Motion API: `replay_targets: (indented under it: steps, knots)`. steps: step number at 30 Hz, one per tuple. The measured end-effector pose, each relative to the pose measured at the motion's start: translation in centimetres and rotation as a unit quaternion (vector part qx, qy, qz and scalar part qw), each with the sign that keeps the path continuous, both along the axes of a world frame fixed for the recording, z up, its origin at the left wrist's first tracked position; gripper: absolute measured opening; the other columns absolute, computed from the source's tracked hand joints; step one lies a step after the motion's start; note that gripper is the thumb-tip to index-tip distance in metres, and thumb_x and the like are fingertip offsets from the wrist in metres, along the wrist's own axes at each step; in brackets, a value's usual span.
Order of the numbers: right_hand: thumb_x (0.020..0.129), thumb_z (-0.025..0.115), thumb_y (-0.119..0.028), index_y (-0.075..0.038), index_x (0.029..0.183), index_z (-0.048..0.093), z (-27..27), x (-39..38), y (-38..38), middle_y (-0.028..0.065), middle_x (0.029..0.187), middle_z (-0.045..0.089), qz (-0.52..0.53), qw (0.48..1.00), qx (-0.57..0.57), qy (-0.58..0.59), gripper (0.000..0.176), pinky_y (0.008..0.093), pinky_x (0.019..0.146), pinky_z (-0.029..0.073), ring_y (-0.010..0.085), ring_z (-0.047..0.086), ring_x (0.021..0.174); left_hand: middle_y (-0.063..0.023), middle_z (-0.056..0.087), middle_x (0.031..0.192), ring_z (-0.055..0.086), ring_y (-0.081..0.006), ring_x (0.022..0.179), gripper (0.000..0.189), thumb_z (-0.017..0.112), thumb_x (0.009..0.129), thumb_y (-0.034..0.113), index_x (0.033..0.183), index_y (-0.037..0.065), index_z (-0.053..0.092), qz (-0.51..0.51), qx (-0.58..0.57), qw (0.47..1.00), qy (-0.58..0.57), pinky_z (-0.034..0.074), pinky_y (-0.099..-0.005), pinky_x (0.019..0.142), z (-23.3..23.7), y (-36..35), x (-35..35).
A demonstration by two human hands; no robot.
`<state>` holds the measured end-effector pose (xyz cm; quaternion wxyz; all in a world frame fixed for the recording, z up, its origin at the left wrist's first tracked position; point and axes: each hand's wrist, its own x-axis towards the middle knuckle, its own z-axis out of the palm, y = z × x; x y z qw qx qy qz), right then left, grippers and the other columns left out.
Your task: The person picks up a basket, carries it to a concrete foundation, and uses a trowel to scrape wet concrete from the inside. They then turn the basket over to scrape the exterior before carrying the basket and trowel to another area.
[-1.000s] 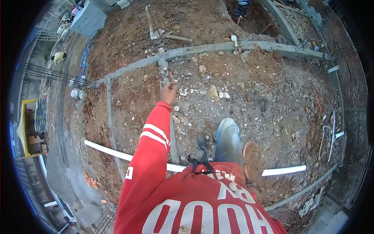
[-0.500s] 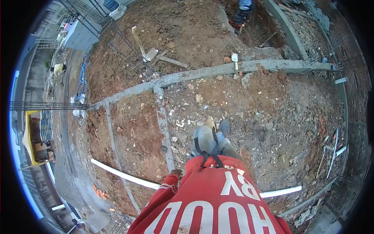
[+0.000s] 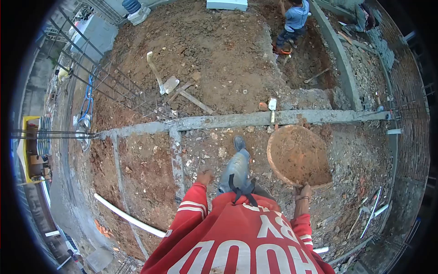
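My right hand (image 3: pixel 303 192) grips the near edge of a wide, round, shallow pan (image 3: pixel 296 153). The pan is brown and dirt-stained inside, and it hangs out to my right, tilted so its inner face shows. My left hand (image 3: pixel 205 176) hangs at my left side over the stony soil, near a narrow concrete strip (image 3: pixel 177 157). How its fingers lie is too small to make out, and no object shows in it. One leg (image 3: pixel 236 166) in a boot is stretched forward between the hands.
A concrete beam (image 3: pixel 237 120) crosses ahead, with a white-bladed tool (image 3: pixel 273 105) against it. Beyond lie a long-handled hoe (image 3: pixel 169 85) and wooden boards (image 3: pixel 196 101). A person (image 3: pixel 294 23) stands in a trench; another person (image 3: pixel 363 19) is farther right. A white pipe (image 3: pixel 125 214) lies left.
The round pan and my right hand have come into view on the right. My left hand has swung forward. The view has tipped up and advanced towards the beam, showing more of the people.
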<state>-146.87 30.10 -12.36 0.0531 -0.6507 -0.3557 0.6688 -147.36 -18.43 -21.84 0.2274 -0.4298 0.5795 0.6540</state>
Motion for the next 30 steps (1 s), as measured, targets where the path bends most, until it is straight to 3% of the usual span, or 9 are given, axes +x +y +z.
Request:
replay_targets:
  steps: [6, 8, 10, 12, 16, 18, 25, 27, 30]
  knots:
    - [0.088, 0.052, -0.017, -0.005, 0.099, 0.050, 5.4, -16.9, -9.9, 0.0085, 0.084, 0.060, 0.110, 0.993, -0.021, 0.024, 0.016, 0.0385, 0.061, 0.055, 0.0258, 0.068, 0.082, -0.0148, 0.056, 0.119, 0.061, -0.0284, 0.103, 0.060, 0.060, 0.089, 0.033, 0.138, 0.009, 0.034, -0.042, 0.164, 0.986, -0.005, 0.055, -0.0432, 0.079, 16.2, 10.9, -21.9]
    - [0.088, 0.053, -0.016, -0.004, 0.093, 0.052, 6.9, -21.2, -13.3, 0.0072, 0.077, 0.059, 0.142, 0.989, -0.031, 0.029, 0.013, 0.0386, 0.060, 0.055, 0.0250, 0.069, 0.079, -0.0134, 0.057, 0.118, 0.062, -0.0274, 0.101, 0.057, 0.061, 0.088, 0.027, 0.136, 0.009, 0.036, -0.039, 0.136, 0.988, 0.054, 0.054, -0.0423, 0.078, 15.6, 12.8, -24.6]
    - [0.090, 0.052, -0.018, -0.005, 0.104, 0.049, 9.4, -25.2, -16.1, 0.0125, 0.098, 0.061, 0.209, 0.975, -0.058, 0.050, 0.020, 0.0363, 0.065, 0.055, 0.0252, 0.067, 0.084, -0.0121, 0.058, 0.118, 0.062, -0.0263, 0.099, 0.054, 0.061, 0.087, 0.021, 0.135, 0.009, 0.038, -0.027, 0.104, 0.987, 0.116, 0.054, -0.0413, 0.077, 14.7, 12.4, -26.4]
    - [0.091, 0.055, -0.021, -0.003, 0.108, 0.052, 6.9, -28.0, -16.3, 0.0128, 0.101, 0.062, 0.259, 0.958, -0.103, 0.060, 0.025, 0.0349, 0.068, 0.055, 0.0239, 0.067, 0.085, -0.0095, 0.059, 0.115, 0.064, -0.0230, 0.090, 0.051, 0.059, 0.082, 0.008, 0.130, 0.010, 0.043, 0.108, -0.091, 0.972, 0.189, 0.053, -0.0381, 0.070, 13.0, 11.7, -27.7]
    - [0.091, 0.059, -0.026, -0.001, 0.117, 0.056, 6.9, -34.7, -14.4, 0.0079, 0.100, 0.063, 0.504, 0.847, -0.166, 0.030, 0.037, 0.0334, 0.069, 0.055, 0.0230, 0.067, 0.087, -0.0095, 0.059, 0.114, 0.061, -0.0191, 0.091, 0.052, 0.056, 0.076, -0.004, 0.126, 0.005, 0.048, 0.222, -0.071, 0.965, 0.119, 0.053, -0.0365, 0.066, 9.2, 7.6, -29.5]
    - [0.091, 0.059, -0.022, -0.003, 0.115, 0.057, 2.5, -38.3, -11.9, 0.0076, 0.101, 0.064, 0.592, 0.793, -0.137, 0.034, 0.031, 0.0322, 0.064, 0.055, 0.0226, 0.068, 0.083, -0.0081, 0.061, 0.109, 0.059, -0.0202, 0.095, 0.054, 0.056, 0.071, -0.008, 0.124, 0.002, 0.049, 0.278, -0.140, 0.942, 0.123, 0.047, -0.0321, 0.082, 8.6, 6.9, -31.5]
    - [0.083, 0.058, -0.019, -0.001, 0.103, 0.064, -22.5, -47.6, 1.3, 0.0125, 0.085, 0.070, 0.685, 0.720, 0.089, -0.061, 0.028, 0.0322, 0.062, 0.056, 0.0209, 0.070, 0.071, -0.0068, 0.058, 0.115, 0.056, -0.0182, 0.103, 0.060, 0.054, 0.069, -0.011, 0.128, 0.001, 0.047, 0.210, -0.334, 0.903, 0.173, 0.043, -0.0301, 0.091, -1.8, 4.9, -39.8]
    - [0.082, 0.057, -0.029, -0.002, 0.095, 0.066, -27.6, -48.6, 3.5, 0.0182, 0.083, 0.069, 0.780, 0.551, 0.291, -0.062, 0.031, 0.0399, 0.068, 0.054, 0.0292, 0.069, 0.077, -0.0092, 0.058, 0.116, 0.056, -0.0190, 0.104, 0.059, 0.052, 0.069, -0.013, 0.126, 0.000, 0.048, 0.188, -0.340, 0.908, 0.156, 0.042, -0.0285, 0.093, -8.7, 3.1, -41.9]
    - [0.083, 0.053, -0.038, -0.005, 0.090, 0.067, -38.0, -49.4, 6.3, 0.0226, 0.086, 0.067, 0.840, 0.409, 0.295, -0.200, 0.036, 0.0477, 0.074, 0.052, 0.0404, 0.065, 0.083, -0.0070, 0.063, 0.103, 0.059, -0.0165, 0.092, 0.047, 0.052, 0.070, -0.013, 0.115, -0.001, 0.055, 0.185, -0.329, 0.916, 0.133, 0.045, -0.0276, 0.083, -15.8, 2.3, -47.7]
